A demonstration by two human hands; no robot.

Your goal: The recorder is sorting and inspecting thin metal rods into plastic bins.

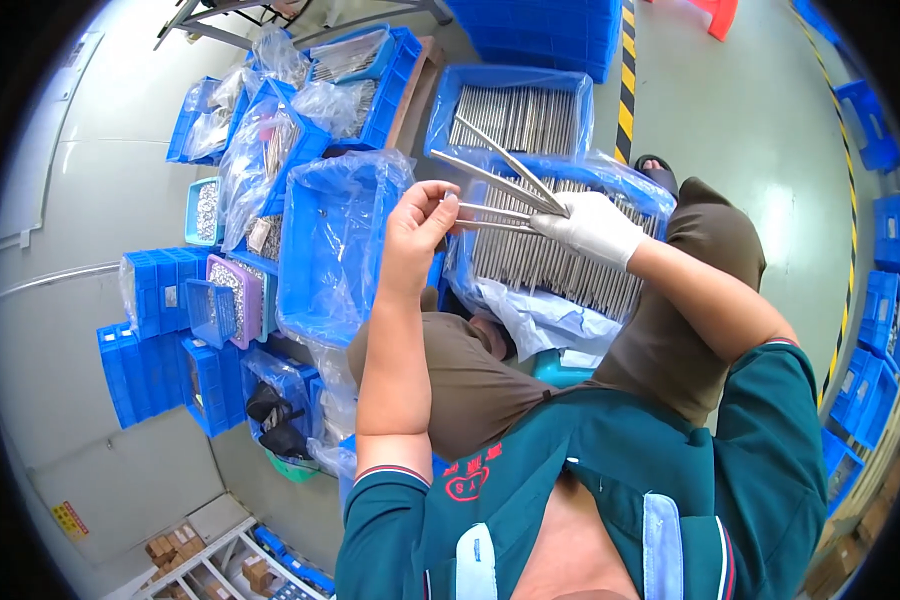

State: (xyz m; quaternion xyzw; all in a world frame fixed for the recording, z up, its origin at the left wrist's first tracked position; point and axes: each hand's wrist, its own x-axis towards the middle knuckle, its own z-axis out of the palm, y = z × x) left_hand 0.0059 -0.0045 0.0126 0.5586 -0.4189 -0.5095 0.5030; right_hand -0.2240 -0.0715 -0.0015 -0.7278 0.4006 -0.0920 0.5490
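Note:
My right hand point(592, 228), in a white glove, is closed around several slim metal rods point(515, 183) that fan out to the left. My bare left hand point(422, 228) has its thumb and fingers pinched together at the left end of one of the lower rods. Below my right hand is a blue crate point(660, 200) lined with clear plastic, filled with rows of similar rods point(550, 262). Just beyond it stands another lined blue crate point(582, 110) holding more rods. The fingertips of my left hand partly hide the rod end.
Left of my left hand stands a lined blue crate point(310, 290) with loose plastic inside. Further left are a pink basket point(213, 262) of small metal parts and stacked blue crates point(160, 290). A tall blue crate stack point(535, 35) stands at the far side beside striped floor tape point(626, 90).

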